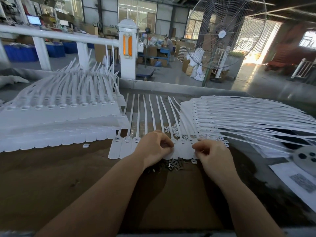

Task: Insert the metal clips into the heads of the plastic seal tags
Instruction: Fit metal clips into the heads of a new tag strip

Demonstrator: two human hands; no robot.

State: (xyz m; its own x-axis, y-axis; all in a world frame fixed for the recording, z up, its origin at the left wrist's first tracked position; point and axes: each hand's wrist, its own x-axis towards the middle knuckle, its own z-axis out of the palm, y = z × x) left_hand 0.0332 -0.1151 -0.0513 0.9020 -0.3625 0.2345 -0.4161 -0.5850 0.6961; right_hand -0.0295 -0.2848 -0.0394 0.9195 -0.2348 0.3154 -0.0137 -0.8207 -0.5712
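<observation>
Brown worktable (51, 177) — both hands' grips, left (154, 146) and right (211, 155), pinch seal tags (183, 149).

Both hands, left hand (154, 146) and right hand (211, 154), fingers curled, rest on row of seal tags (127, 146); metal clips (174, 164) just below.

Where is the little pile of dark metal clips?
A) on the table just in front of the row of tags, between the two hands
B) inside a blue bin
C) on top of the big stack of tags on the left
A: the metal clips lie on the table, near the row of tags, between the left hand and right hand.
</observation>
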